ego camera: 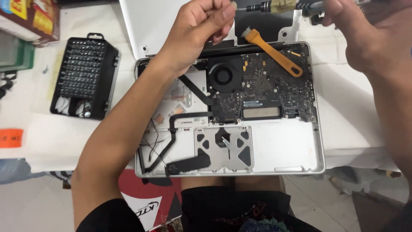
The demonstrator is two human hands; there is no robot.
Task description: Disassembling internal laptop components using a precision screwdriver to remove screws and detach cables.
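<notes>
We hold the screwdriver (266, 6) above the opened laptop (266, 150) on the desk (356, 111): left hand (201, 21) pinched on its tip, right hand (343, 17) gripping its handle. We seem to be fitting a bit; next comes steady alignment.

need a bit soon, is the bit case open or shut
Open: the bit case lies with rows of bits showing and no lid over them.
</notes>
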